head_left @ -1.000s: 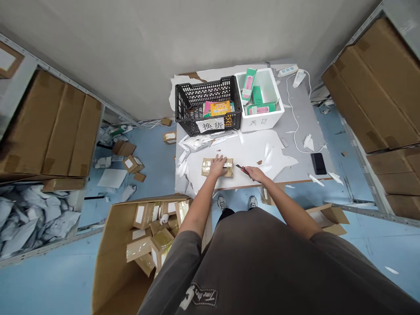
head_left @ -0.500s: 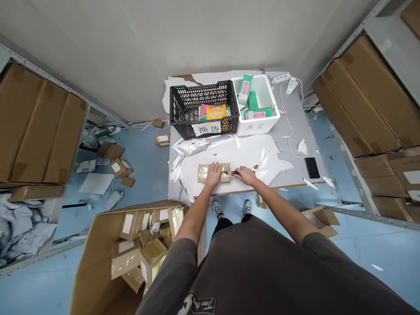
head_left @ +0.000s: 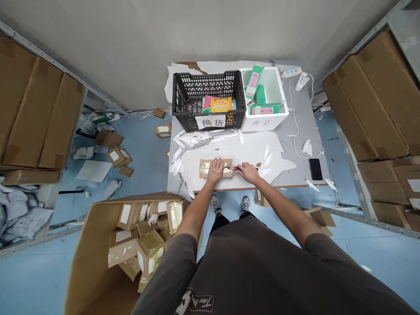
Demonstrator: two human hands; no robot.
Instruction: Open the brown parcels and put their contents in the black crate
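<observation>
The table (head_left: 310,118) stands against the wall and carries the work items. The large carton (head_left: 88,253), on the person's left, contains smaller taped boxes. The black crate (head_left: 234,121) and the white foam box (head_left: 279,120) sit side by side at the rear of the table. The taped parcel (head_left: 204,169) lies flat near the front edge of the table, on white paper. The left hand (head_left: 215,169) rests on top of the parcel, fingers extended. The right hand (head_left: 248,172) is closed around the red knife (head_left: 236,168), whose front end is at the parcel's right end; blade contact cannot be determined.
</observation>
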